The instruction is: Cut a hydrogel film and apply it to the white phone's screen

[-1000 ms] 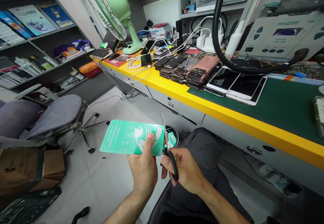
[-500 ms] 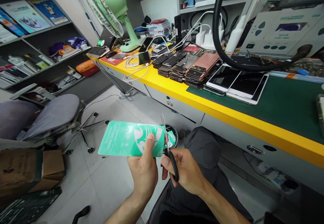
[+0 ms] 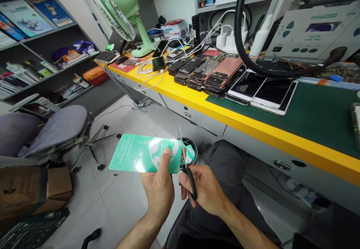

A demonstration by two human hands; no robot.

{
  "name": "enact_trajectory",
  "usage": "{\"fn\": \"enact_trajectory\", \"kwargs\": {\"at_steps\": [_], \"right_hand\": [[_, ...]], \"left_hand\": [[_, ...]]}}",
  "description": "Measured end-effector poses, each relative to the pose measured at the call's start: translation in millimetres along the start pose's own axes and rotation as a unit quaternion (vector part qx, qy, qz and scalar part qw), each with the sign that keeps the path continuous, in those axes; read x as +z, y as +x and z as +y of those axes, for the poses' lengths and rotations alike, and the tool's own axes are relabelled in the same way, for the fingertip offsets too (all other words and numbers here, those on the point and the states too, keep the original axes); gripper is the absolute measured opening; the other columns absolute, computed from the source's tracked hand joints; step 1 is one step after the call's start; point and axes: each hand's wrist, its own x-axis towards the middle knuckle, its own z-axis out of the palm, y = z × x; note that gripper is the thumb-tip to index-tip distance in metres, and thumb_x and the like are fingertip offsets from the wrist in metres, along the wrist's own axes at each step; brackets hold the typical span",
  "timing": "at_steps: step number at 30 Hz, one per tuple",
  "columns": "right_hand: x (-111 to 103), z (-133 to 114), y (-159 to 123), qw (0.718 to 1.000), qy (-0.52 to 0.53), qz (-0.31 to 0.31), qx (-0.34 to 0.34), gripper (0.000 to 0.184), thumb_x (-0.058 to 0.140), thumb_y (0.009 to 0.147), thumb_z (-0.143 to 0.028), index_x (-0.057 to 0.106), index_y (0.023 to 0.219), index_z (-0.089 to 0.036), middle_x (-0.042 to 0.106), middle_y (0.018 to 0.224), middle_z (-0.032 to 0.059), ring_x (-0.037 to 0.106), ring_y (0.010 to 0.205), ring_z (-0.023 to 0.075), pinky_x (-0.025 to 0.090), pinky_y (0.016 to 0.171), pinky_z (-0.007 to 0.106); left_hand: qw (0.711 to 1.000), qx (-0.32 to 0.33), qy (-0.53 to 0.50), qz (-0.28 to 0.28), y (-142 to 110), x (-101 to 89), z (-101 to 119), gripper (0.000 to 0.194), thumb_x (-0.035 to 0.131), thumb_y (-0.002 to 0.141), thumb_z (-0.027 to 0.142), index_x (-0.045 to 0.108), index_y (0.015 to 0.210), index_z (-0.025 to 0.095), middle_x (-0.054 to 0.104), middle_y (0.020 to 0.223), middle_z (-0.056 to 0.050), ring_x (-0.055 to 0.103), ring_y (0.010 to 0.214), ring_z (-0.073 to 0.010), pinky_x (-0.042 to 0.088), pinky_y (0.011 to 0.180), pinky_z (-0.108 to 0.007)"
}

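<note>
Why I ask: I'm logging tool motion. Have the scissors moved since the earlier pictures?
No, not noticeably: the scissors still have their tips just below and left of the metal drawer latch; the view itself shifted slightly.

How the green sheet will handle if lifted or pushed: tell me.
The green sheet is probably light, since it looks thin. It seems fairly stiff rather than floppy, as its outer end juts past the left hand with little sag. It may be slippery, because bright glare suggests a smooth, glossy face.
</note>
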Motion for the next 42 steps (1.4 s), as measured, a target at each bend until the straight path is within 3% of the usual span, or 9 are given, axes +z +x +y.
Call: {"fn": "enact_trajectory", "kwargs": {"at_steps": [11, 20, 29, 42], "right_hand": [[2.4, 0.2, 1.4, 1.000, -0.004, 0.010, -0.001, 0.046, 0.076, 0.088, -0.055, 0.058, 0.068, -0.017, 0.066, 0.057, -0.0004, 0.049, 0.035, 0.0070, 0.036, 0.037, 0.018], [3.3, 0.8, 0.8, 1.000, -0.019, 0.017, 0.004, 0.047, 0.075, 0.088, -0.056, 0.057, 0.068, -0.017, 0.067, 0.058, 0.0003, 0.049, 0.034, 0.0064, 0.035, 0.036, 0.017], [4.7, -4.1, -3.1, 1.000, -0.019, 0.014, 0.015, 0.051, 0.076, 0.085, -0.061, 0.058, 0.067, -0.017, 0.066, 0.056, 0.0007, 0.047, 0.034, 0.0065, 0.033, 0.036, 0.018], [7.5, -5.3, -2.1, 1.000, -0.017, 0.008, 0.022, 0.054, 0.076, 0.085, -0.063, 0.057, 0.063, -0.017, 0.063, 0.053, -0.0008, 0.046, 0.033, 0.0056, 0.034, 0.037, 0.018]], "left_hand": [[0.999, -0.024, -0.020, -0.012, 1.7, -0.3, 0.5, 0.028, 0.072, 0.087, 0.040, 0.076, 0.088, 0.013, 0.079, 0.084, -0.009, 0.077, 0.080, -0.0292, 0.063, 0.070, -0.039], [1.000, -0.015, 0.005, -0.011, 4.2, -6.7, -5.3, 0.028, 0.072, 0.086, 0.042, 0.073, 0.081, 0.015, 0.073, 0.072, -0.004, 0.073, 0.067, -0.0235, 0.058, 0.063, -0.034], [0.998, -0.033, -0.040, -0.022, 6.1, -6.7, 0.8, 0.023, 0.076, 0.086, 0.037, 0.073, 0.080, 0.015, 0.074, 0.076, -0.004, 0.072, 0.071, -0.0216, 0.058, 0.070, -0.033], [1.000, -0.017, -0.004, -0.013, 9.6, -11.5, 0.4, 0.026, 0.074, 0.085, 0.040, 0.071, 0.080, 0.015, 0.071, 0.071, -0.004, 0.070, 0.065, -0.0219, 0.057, 0.066, -0.034]]}}
